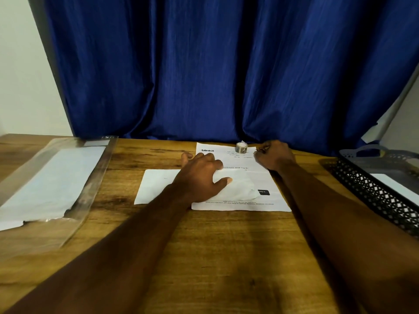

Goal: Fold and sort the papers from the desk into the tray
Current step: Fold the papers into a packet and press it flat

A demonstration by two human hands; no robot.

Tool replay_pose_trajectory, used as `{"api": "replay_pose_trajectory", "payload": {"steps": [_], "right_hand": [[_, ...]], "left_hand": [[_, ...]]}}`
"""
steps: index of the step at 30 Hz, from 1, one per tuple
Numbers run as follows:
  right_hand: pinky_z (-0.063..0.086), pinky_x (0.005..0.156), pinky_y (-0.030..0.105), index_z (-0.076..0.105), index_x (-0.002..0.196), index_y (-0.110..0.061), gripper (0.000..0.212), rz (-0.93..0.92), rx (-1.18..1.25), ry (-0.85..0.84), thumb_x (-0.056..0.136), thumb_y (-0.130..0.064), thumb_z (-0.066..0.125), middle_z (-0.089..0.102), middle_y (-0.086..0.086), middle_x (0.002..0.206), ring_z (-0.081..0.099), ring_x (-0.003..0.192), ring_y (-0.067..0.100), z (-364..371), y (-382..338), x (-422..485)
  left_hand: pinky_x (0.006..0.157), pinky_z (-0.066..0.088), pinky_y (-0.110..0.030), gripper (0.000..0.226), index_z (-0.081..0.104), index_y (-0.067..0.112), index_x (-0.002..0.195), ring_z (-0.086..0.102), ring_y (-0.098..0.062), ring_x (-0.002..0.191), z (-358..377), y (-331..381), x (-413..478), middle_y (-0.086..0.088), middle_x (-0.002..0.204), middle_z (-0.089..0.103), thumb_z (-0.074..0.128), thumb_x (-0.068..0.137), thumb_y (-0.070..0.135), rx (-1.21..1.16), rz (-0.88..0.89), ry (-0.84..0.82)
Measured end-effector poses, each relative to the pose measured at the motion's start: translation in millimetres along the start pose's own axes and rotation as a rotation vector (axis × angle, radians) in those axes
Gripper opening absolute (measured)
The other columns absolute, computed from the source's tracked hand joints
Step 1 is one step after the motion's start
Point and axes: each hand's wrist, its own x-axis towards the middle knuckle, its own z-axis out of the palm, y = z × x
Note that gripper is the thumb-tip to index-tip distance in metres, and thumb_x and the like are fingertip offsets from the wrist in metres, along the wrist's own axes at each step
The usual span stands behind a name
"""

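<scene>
Desk (204, 245): L hand (200, 172) flat on paper (156, 186).

curtain (204, 64): deep blue | desk (226, 245): brown woodgrain | tray (371, 191): black lattice | papers (240, 177): white, black print

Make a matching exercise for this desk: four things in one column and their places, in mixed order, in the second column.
1 tape roll
2 mesh tray
3 plastic sleeve
4 left hand

A left side of the desk
B far edge of the printed sheet
C resting on the blank paper
D right side of the desk

Pairs: 1-B, 2-D, 3-A, 4-C
</scene>
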Motion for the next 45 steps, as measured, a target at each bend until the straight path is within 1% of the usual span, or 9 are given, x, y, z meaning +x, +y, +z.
{"api": "replay_pose_trajectory", "payload": {"steps": [9,13,17,20,25,30,36,42,45], "right_hand": [[0.046,0.076,0.032,0.073,0.115,-0.023,0.016,-0.023,-0.095,0.091,0.103,-0.027,0.062,0.073,0.007,0.112,0.058,0.088,0.021,6,2,6],[0.048,0.075,0.032,0.064,0.099,-0.027,0.007,-0.015,-0.06,0.076,0.098,-0.022,0.069,0.07,0.005,0.103,0.061,0.087,0.022,5,1,2],[0.045,0.078,0.032,0.055,0.081,-0.027,0.022,-0.025,0.091,0.094,0.093,-0.015,0.07,0.066,0.002,0.091,0.06,0.086,0.022,4,5,-1],[0.044,0.08,0.031,0.065,0.09,-0.019,0.007,-0.008,0.148,0.113,0.096,-0.018,0.065,0.07,0.009,0.096,0.061,0.087,0.025,3,10,0],[0.056,0.089,0.037,0.075,0.097,-0.019,0.026,0.011,0.076,0.064,0.094,-0.043,0.066,0.075,0.006,0.099,0.068,0.094,0.027,7,4,0],[0.057,0.099,0.044,0.076,0.113,-0.016,0.028,0.04,0.053,0.148,0.096,-0.031,0.059,0.073,0.016,0.121,0.068,0.11,0.041,10,-1,0],[0.056,0.101,0.043,0.075,0.116,-0.019,0.023,0.074,0.028,0.105,0.095,-0.019,0.064,0.071,0.013,0.126,0.067,0.115,0.037,10,-2,1],[0.054,0.094,0.04,0.07,0.114,-0.014,0.023,0.051,0.007,0.086,0.093,-0.019,0.065,0.071,0.015,0.122,0.067,0.112,0.036,8,-1,0],[0.052,0.093,0.038,0.068,0.116,-0.014,0.03,0.048,0.037,0.072,0.091,-0.031,0.067,0.071,0.014,0.123,0.066,0.111,0.034,6,-2,-1]], "left_hand": [[0.112,0.021,-0.054,0.057,0.064,0.033,0.13,0.048,-0.014,0.127,1,-1,1,0.009,0.132,0.059,0.044,0.095,0.073,-0.006,0.003,-0.008],[0.112,0.022,-0.054,0.057,0.064,0.034,0.131,0.048,-0.014,0.127,1,-1,2,0.009,0.133,0.059,0.044,0.095,0.074,-0.005,0.001,-0.014],[0.112,0.02,-0.054,0.059,0.063,0.034,0.132,0.048,-0.015,0.129,2,-1,2,0.009,0.135,0.058,0.042,0.094,0.075,0.004,-0.009,-0.025],[0.113,0.02,-0.055,0.06,0.063,0.034,0.133,0.048,-0.016,0.129,2,-1,2,0.008,0.136,0.058,0.041,0.094,0.075,-0.007,-0.011,-0.033],[0.112,0.019,-0.054,0.061,0.061,0.034,0.134,0.046,-0.016,0.13,1,0,2,0.008,0.137,0.057,0.041,0.095,0.075,0.005,-0.005,-0.042],[0.112,0.021,-0.053,0.06,0.063,0.033,0.133,0.045,-0.015,0.129,0,0,2,0.008,0.136,0.057,0.042,0.095,0.075,0.001,-0.004,-0.051],[0.113,0.02,-0.053,0.058,0.063,0.033,0.133,0.045,-0.015,0.129,-2,2,1,0.008,0.137,0.057,0.043,0.096,0.073,0.006,-0.005,-0.057],[0.113,0.02,-0.054,0.058,0.062,0.033,0.134,0.045,-0.016,0.13,-4,2,0,0.007,0.138,0.056,0.043,0.096,0.072,0.003,-0.006,-0.061],[0.113,0.021,-0.054,0.058,0.062,0.033,0.134,0.045,-0.016,0.13,-3,1,0,0.007,0.138,0.056,0.042,0.096,0.073,0.002,-0.005,-0.059]]}}
